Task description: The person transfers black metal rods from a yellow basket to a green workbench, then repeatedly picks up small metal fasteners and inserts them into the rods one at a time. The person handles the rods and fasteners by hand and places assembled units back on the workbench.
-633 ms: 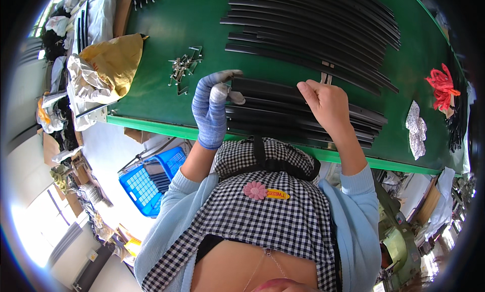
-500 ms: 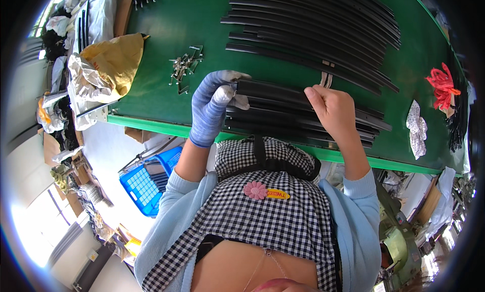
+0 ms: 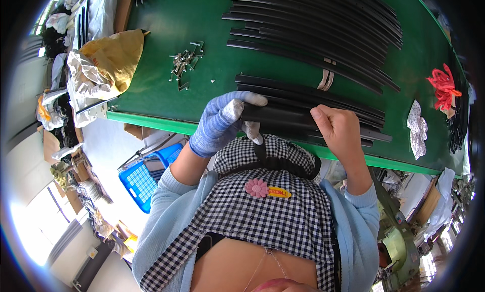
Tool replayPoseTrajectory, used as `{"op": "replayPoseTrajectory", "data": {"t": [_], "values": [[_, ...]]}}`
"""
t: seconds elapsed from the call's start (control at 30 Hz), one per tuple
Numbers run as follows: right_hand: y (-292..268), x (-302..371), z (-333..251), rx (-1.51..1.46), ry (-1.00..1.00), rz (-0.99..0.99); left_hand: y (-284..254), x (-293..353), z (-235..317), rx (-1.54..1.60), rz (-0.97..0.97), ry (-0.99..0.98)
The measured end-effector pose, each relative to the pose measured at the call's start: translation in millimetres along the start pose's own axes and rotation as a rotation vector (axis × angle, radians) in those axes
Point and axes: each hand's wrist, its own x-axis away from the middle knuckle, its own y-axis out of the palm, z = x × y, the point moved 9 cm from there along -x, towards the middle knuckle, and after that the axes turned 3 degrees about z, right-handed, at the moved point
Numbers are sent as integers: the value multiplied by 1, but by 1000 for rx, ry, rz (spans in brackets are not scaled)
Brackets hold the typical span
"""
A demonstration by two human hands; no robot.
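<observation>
My left hand (image 3: 221, 121), in a blue knit glove with pale fingertips, is closed around the left end of a black strip (image 3: 283, 119). My bare right hand (image 3: 341, 130) is closed on the same strip farther right, its thumb lying along the top. The strip is long and dark, held level above the near edge of the green table (image 3: 151, 97). Just beyond it lies a small row of similar black strips (image 3: 283, 88), partly covered by the held one and my hands.
A large stack of black strips (image 3: 313, 34) fills the far middle. Small metal brackets (image 3: 184, 65) lie loose at left, near a yellow sack (image 3: 118, 60). At right are a patterned cloth (image 3: 417, 128) and a red ribbon bundle (image 3: 443, 87). A blue basket (image 3: 139, 183) stands below left.
Both hands have come nearer to my body with the black strip, and the left has shifted right. More of the row behind now shows.
</observation>
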Motion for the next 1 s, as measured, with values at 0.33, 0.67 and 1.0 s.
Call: {"op": "replayPoseTrajectory", "data": {"t": [0.33, 0.67, 1.0], "values": [[10, 6, -3, 65, -22, 45, -10, 0, -12, 105, -77, -214], [28, -4, 28, 240, 6, 155, -127, 21, 20, -887, 471, 64], [91, -16, 37, 377, -168, 367, -204, 27, 31, -2154, 737, 39]]}}
